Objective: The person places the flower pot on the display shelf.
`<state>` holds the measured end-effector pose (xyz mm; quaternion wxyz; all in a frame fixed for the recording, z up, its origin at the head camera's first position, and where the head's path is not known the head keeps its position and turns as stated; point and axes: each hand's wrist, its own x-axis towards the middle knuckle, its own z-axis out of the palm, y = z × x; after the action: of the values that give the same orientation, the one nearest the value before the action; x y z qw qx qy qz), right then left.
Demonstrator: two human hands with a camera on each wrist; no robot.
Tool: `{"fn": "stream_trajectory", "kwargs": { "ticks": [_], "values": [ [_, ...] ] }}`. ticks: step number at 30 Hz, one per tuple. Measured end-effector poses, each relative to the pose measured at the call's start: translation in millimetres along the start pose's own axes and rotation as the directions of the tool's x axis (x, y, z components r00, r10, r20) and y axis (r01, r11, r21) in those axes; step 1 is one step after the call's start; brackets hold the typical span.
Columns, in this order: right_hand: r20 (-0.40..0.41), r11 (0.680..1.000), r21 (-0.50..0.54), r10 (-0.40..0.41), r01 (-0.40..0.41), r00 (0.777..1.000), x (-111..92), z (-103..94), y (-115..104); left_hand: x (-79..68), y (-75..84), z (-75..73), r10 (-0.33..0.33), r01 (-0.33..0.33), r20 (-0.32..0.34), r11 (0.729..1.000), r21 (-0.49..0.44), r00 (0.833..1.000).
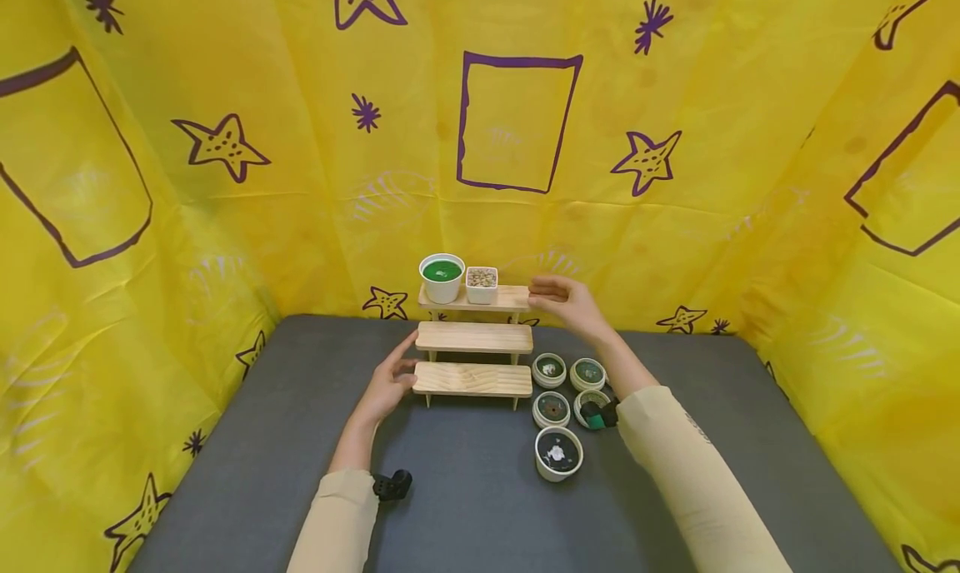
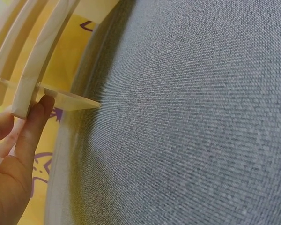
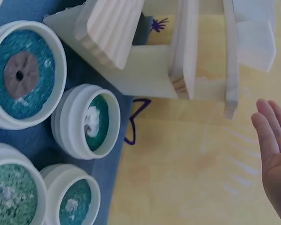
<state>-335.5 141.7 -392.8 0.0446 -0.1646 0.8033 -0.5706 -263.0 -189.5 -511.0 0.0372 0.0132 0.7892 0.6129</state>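
Observation:
A three-step wooden display stand (image 1: 474,337) stands toward the back of the table. My left hand (image 1: 387,387) is at its left side; in the left wrist view, the thumb and fingers (image 2: 29,136) lie on either side of the end of the lowest board (image 2: 37,65). My right hand (image 1: 566,302) is raised by the right end of the top board (image 1: 512,296). Its fingers (image 3: 269,126) are straight and hold nothing, apart from the board in the right wrist view. On the top board sit a white cup with green filling (image 1: 442,280) and a small square pot of pebbles (image 1: 482,286).
Right of the stand, several small round pots cluster on the grey table (image 1: 465,498), among them one with a brown disc (image 1: 552,409). A larger dark-filled white cup (image 1: 558,454) stands in front of them. Yellow patterned cloth (image 1: 510,223) encloses the back and sides.

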Motion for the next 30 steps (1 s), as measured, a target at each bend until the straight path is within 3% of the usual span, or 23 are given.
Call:
{"fn": "stream_trajectory", "kwargs": {
  "ticks": [9,26,30],
  "values": [
    [-0.002,1.0,-0.005,-0.014,0.014,1.0,-20,-13.1,8,-0.2,0.1,-0.7,-0.001,0.001,0.001,1.0,-0.001,1.0],
    [0.043,0.997,-0.068,0.026,-0.023,0.999,-87,-19.9,44,-1.4,1.8,1.2,0.003,-0.003,-0.004,1.0,0.011,1.0],
    [0.053,0.999,-0.038,0.027,-0.025,0.998,-96,-21.3,52,-2.6,1.2,0.9,0.0,0.0,-0.007,1.0,0.003,1.0]
  ]
}}
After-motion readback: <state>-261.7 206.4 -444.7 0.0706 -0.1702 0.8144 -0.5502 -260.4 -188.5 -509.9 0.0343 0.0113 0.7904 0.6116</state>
